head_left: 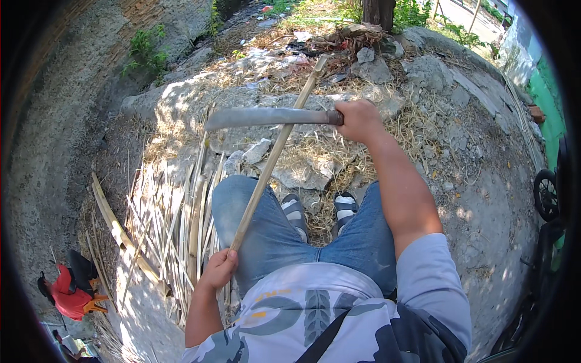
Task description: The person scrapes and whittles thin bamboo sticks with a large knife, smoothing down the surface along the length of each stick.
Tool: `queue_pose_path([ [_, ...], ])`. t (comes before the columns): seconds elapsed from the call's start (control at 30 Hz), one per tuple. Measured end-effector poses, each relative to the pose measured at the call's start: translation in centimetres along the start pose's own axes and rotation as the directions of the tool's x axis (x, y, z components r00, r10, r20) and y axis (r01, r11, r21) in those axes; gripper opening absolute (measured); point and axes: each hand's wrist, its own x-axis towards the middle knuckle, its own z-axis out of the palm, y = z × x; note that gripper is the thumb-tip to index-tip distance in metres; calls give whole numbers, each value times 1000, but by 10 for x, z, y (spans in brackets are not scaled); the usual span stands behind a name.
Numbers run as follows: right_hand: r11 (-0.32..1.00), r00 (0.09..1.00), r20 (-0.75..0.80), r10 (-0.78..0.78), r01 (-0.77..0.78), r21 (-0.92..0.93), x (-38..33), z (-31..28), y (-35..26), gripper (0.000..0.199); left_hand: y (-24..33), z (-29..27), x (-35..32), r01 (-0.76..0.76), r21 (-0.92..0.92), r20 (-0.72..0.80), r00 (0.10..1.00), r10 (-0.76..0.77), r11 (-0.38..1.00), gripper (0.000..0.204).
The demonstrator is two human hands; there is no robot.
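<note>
My left hand (pixel 219 268) is closed around the near end of a long split bamboo strip (pixel 266 175), which slants up and away over my left thigh. In my right hand (pixel 358 121) is the dark-collared handle of a machete (pixel 260 117). Its long grey blade points left and crosses the bamboo strip in its upper part. From this view I cannot tell whether the blade bites into the strip or only lies against it. The strip's far end (pixel 321 61) sticks out beyond the blade.
Many thin split bamboo strips (pixel 172 224) lie at my left, beside a thicker bamboo piece (pixel 124 239). Stones (pixel 257 150) and shavings (pixel 339 148) cover the ground ahead. A person in red (pixel 65 293) sits far left. A wheel (pixel 546 195) stands at the right edge.
</note>
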Motion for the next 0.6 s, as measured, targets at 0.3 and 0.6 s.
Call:
queue_pose_path([
  [0.3,550,632,142,762,-747,373,-13,23,53,35,-17,-9,4,-107,-101,104,988,117,989,45],
  [0.6,635,716,-142,683,-487,600,-3,11,31,32,-5,-5,3,-6,-135,94,995,18,991,45],
])
